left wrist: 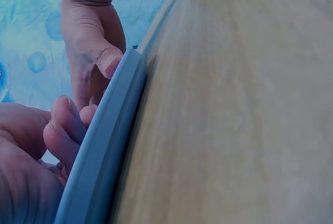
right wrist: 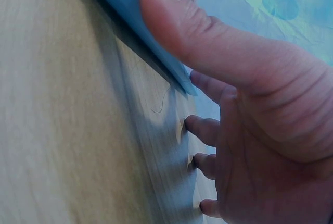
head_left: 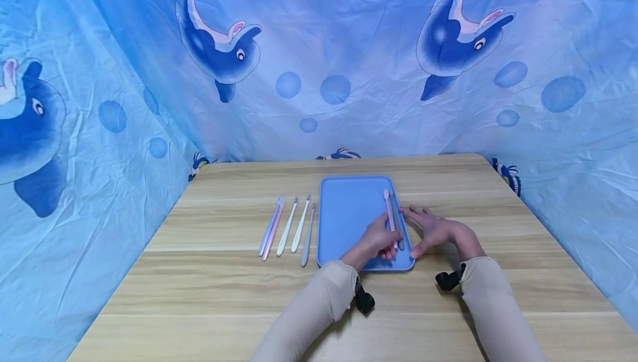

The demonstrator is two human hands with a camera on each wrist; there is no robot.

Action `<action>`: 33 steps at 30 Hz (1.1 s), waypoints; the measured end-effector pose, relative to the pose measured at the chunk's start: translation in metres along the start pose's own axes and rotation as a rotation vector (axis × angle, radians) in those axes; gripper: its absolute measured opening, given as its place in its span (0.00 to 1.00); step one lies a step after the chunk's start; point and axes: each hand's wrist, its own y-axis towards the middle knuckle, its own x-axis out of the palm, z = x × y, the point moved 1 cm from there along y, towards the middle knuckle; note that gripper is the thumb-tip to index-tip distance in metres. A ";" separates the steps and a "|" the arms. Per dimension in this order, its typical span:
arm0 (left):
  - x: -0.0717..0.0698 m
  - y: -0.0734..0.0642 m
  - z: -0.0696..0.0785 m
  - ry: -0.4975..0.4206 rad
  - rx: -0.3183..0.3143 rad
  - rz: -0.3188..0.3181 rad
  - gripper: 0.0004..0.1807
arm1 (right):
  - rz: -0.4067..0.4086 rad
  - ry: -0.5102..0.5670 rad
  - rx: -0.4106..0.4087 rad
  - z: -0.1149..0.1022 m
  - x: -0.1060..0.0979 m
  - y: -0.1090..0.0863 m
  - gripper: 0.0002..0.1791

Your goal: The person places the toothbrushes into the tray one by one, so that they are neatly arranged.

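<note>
My left hand [head_left: 376, 238] is over the right side of a blue tray [head_left: 344, 207], its curled fingers pinching a pink toothbrush [head_left: 390, 210] by the handle. Right beside that brush, along the tray's right wall, lies a grey toothbrush [head_left: 401, 244], partly covered by the fingers. My right hand [head_left: 438, 230] is spread at the tray's right edge, the thumb against the near corner and the index fingertip farther up the rim. In the right wrist view, the other fingers of that hand [right wrist: 205, 130] reach down outside the tray at the tabletop.
Left of the tray, several toothbrushes lie in a loose row on the wooden table [head_left: 209, 284]: a blue one [head_left: 269, 230], a pink one [head_left: 272, 233], two pale ones and a grey one [head_left: 308, 237]. A dolphin-print curtain [head_left: 319, 46] surrounds the table's back and sides.
</note>
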 end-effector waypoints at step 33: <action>0.002 -0.001 0.000 0.058 0.027 0.036 0.35 | 0.004 -0.022 -0.008 -0.002 0.000 -0.001 0.71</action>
